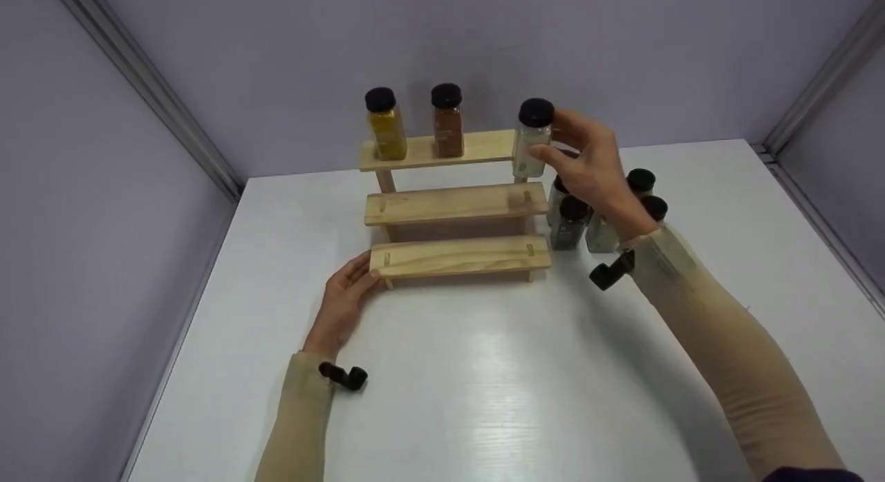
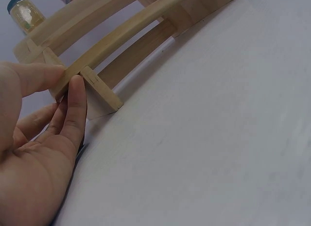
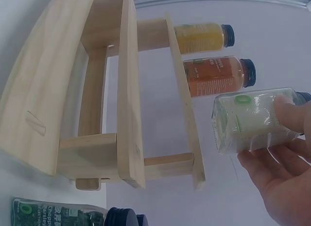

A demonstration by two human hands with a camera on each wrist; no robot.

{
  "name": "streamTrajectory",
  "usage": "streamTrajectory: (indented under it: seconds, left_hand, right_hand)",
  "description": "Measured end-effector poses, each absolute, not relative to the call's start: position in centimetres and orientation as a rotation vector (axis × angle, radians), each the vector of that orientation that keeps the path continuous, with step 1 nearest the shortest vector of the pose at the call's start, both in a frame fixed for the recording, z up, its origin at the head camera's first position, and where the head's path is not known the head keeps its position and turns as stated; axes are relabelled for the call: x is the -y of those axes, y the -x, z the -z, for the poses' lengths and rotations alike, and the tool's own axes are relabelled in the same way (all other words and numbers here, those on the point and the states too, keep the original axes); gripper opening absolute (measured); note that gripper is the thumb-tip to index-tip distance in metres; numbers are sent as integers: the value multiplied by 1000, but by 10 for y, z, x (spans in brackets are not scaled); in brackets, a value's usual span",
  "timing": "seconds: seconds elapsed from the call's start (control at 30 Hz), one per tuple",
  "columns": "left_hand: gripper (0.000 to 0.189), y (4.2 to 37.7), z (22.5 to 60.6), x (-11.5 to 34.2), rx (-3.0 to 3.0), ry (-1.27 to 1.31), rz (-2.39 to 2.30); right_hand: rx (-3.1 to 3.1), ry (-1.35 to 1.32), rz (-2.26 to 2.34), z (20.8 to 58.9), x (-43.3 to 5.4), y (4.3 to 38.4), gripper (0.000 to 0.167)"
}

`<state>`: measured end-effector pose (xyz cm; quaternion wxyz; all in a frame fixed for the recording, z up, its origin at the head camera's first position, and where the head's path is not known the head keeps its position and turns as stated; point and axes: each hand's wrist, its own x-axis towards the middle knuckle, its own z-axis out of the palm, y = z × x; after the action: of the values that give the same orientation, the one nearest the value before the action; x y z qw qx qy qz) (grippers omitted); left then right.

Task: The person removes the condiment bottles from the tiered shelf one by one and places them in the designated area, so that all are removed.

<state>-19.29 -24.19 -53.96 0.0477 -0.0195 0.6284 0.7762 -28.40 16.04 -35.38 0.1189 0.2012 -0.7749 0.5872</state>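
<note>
My right hand [image 1: 591, 164] grips a clear spice jar [image 1: 531, 146] with a black lid and pale contents, upright at the right end of the rack's top shelf. In the right wrist view that jar [image 3: 252, 121] is apart from the shelf edge, with thumb and fingers around it. My left hand [image 1: 342, 302] pinches the left end of the bottom shelf [image 1: 460, 257] of the three-step wooden rack; its thumb and fingertips show there in the left wrist view. A yellow spice jar [image 1: 388, 133] and a reddish-brown spice jar [image 1: 449, 126] stand on the top shelf [image 1: 487, 146].
Several more black-lidded jars stand on the white table [image 1: 442, 399] right of the rack, partly behind my right forearm. Among them, a jar of dark green flakes [image 1: 568, 226] is close to the rack. The middle shelf [image 1: 449, 204] bears no jar. Grey walls enclose the table.
</note>
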Motion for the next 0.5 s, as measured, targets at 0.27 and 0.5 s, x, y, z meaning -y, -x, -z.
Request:
streamTrajectory:
  seconds: [0.27, 0.5]
  left_hand:
    - [57, 193, 539, 242, -1901, 49, -2394]
    - [57, 192, 540, 242, -1912, 45, -2375]
  right_hand:
    - [2286, -588, -1711, 357, -171, 269, 49]
    - [2251, -629, -1703, 370, -183, 257, 48]
